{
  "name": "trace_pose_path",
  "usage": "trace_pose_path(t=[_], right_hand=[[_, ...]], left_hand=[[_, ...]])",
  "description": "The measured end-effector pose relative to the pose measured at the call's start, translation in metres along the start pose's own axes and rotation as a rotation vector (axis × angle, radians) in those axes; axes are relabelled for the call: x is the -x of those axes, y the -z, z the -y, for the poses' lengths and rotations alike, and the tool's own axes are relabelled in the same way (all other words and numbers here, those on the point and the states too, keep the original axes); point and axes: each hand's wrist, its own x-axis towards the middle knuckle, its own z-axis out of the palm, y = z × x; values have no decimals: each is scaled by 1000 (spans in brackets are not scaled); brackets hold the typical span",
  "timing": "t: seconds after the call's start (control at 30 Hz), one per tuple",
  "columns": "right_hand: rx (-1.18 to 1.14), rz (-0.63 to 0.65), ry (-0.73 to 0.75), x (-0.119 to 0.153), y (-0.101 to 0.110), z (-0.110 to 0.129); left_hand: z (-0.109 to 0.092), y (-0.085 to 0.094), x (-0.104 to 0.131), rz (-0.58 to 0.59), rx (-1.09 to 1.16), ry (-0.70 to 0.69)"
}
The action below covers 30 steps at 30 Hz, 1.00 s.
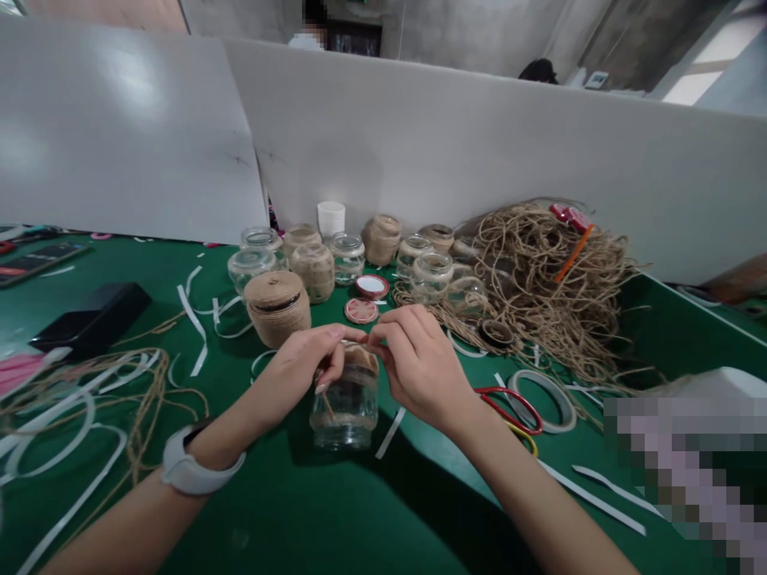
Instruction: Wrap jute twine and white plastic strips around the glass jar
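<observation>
A clear glass jar point(346, 403) stands before me on the green table, apparently with its narrower mouth end down. Brown wrapping shows around its upper part. My left hand point(305, 363) is at the jar's upper left, index finger stretched over the top and the other fingers curled. A short strand of twine point(327, 406) hangs from those curled fingers against the glass. At the jar's upper right, my right hand point(416, 359) is pinched, its fingertips meeting the left index fingertip. Whatever is in that pinch is too small to make out.
Behind the jar stand a twine-wrapped jar point(279, 315), several glass jars point(432, 275) and jar lids point(360, 311). A big twine heap point(539, 271) lies back right. Red-handled scissors point(515, 407) and a tape roll point(560, 403) sit right; white strips point(77, 399) and a black box point(93, 319) left.
</observation>
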Motion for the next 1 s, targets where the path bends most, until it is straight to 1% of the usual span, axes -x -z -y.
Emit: trace_pose_path(t=[0.03, 0.07, 0.1, 0.17, 0.2, 0.23, 0.27, 0.3, 0.37, 0.4, 0.43, 0.53, 0.6, 0.67, 0.73, 0.77, 0.83, 0.87, 0.9, 0.93, 1.0], right_hand=[[-23, -25, -22, 1, 0, 1], [-61, -78, -65, 2, 0, 3], [-119, -148, -138, 2, -1, 4], [-310, -291, -376, 3, -2, 9], [-452, -326, -514, 3, -2, 11], [-622, -324, -647, 3, -3, 13], [-813, -285, -767, 3, -4, 15], [-1011, -220, -864, 3, -6, 17], [-1351, -95, -986, 2, -8, 21], [-1467, -64, -1029, 2, -9, 23], [-1546, -63, -1066, 1, -10, 24], [-1652, -143, -1147, -2, -10, 26], [-1671, -167, -1189, -4, -6, 25], [-1657, -150, -1191, -5, -1, 21], [-1620, -119, -1158, -4, 5, 16], [-1607, -97, -1135, -3, 8, 13], [-1599, -20, -1090, 2, 10, 6], [-1599, 41, -1069, 6, 10, 2], [-1594, 119, -1050, 9, 8, -2], [-1582, 205, -1039, 13, 4, -5], [-1531, 331, -1034, 22, -4, -10]], left_hand=[[0, 1, 0, -1, 15, 3], [0, 2, 1, 3, 44, 3], [0, 3, 1, 13, 87, 7], [0, 4, 3, 46, 216, 27], [0, 5, 4, 68, 289, 47], [0, 5, 5, 95, 359, 69], [1, 5, 6, 123, 418, 88], [1, 5, 7, 148, 465, 98], [3, 4, 7, 190, 520, 103], [4, 4, 8, 203, 531, 102], [5, 3, 8, 211, 535, 103], [6, 3, 7, 221, 505, 88], [6, 5, 6, 191, 400, 51], [4, 7, 5, 86, 181, -19], [1, 11, 4, -80, -78, -111], [0, 14, 3, -167, -170, -157], [-1, 19, 2, -329, -256, -233], [-1, 21, 0, -381, -273, -259], [0, 22, -1, -409, -292, -267], [1, 22, -2, -405, -316, -261], [7, 21, -5, -332, -372, -224]])
